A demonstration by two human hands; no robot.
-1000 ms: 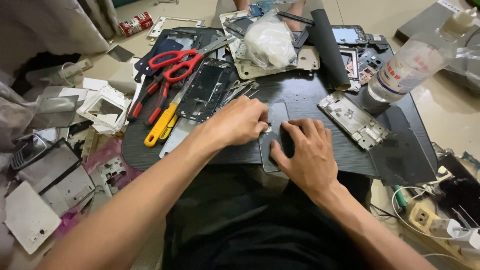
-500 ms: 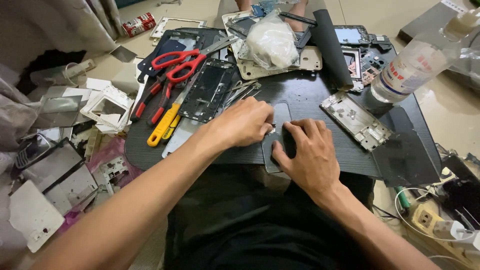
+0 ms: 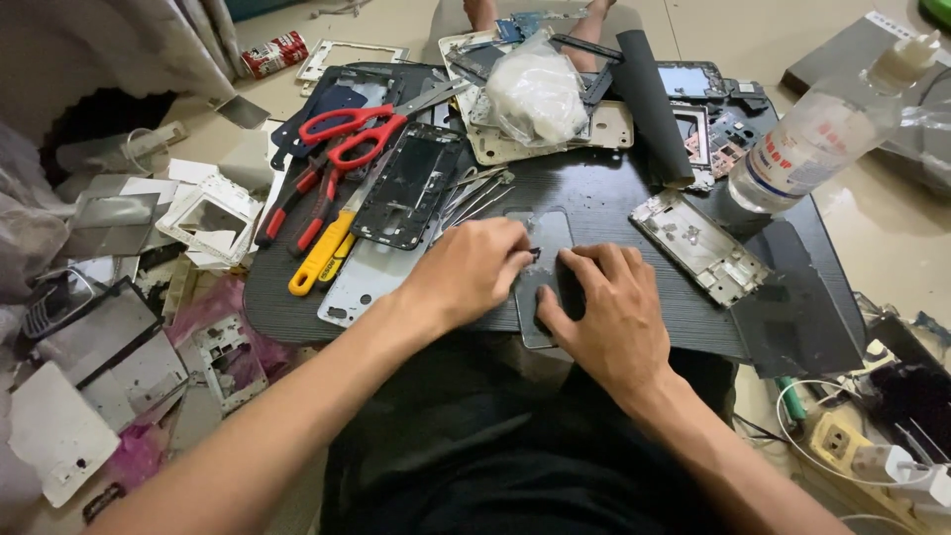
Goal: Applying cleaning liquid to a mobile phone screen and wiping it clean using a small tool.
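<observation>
Phone back panel (image 3: 543, 238), flat and grey with rounded corners, is laid lengthwise on the dark work board (image 3: 594, 198), partly covered by both hands. The left hand (image 3: 474, 269) is curled beside the panel's left edge, its fingertips (image 3: 523, 256) drawn together as if pinched on something small and dark at that edge; what is pinched cannot be told. The right hand (image 3: 604, 307) is pressed flat over the panel's lower right part, the fingers (image 3: 584, 260) slightly spread and bent, the thumb laid along the panel's near end. The two sets of fingertips are nearly touching over the panel.

Just beyond the left fingertips a bundle of thin metal tools (image 3: 475, 193) is fanned out, and past them a black phone frame (image 3: 408, 188) is laid beside red-handled scissors (image 3: 352, 129). A yellow-handled screwdriver (image 3: 319, 253) and red-handled pliers (image 3: 297, 203) are seen further left of the left hand. To the right of the right fingers, apart from them, a silver phone chassis (image 3: 698, 246) is set at a slant. Well beyond it a clear plastic bottle (image 3: 807, 149) is tilted, and a white plastic bag (image 3: 535, 94) is placed far ahead of both hands.
</observation>
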